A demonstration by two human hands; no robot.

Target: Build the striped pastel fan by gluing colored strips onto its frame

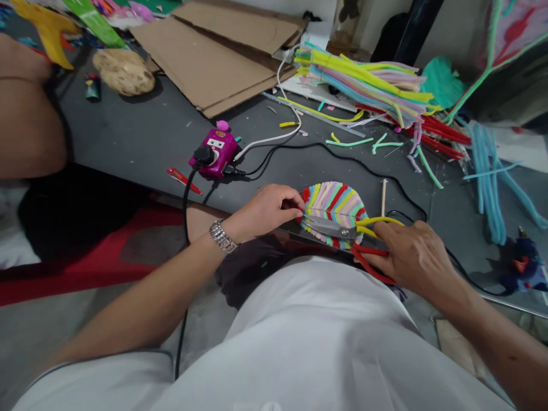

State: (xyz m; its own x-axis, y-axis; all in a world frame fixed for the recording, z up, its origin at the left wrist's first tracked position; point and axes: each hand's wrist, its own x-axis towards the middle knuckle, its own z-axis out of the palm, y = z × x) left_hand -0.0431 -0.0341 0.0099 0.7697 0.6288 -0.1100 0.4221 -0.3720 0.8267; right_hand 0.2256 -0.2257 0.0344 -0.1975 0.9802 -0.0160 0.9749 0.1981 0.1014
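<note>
A round piece of striped pipe cleaners [336, 200] in red, yellow, pink, purple and green lies at the front edge of the grey table. My left hand [274, 210], with a metal watch on its wrist, pinches the piece's left edge between thumb and finger. Scissors [329, 226] with yellow and red handles lie across the piece, blades pointing left toward my left fingertips. My right hand [409, 251] is wrapped round the scissor handles. The blades look nearly closed.
Behind are a purple power block [216, 153] with cables, cardboard sheets [231, 57], a stone [124, 71] and bundled pipe cleaners [363, 80]. Blue pipe cleaners [488, 182] lie right. Another person's arm [29, 114] rests at the left.
</note>
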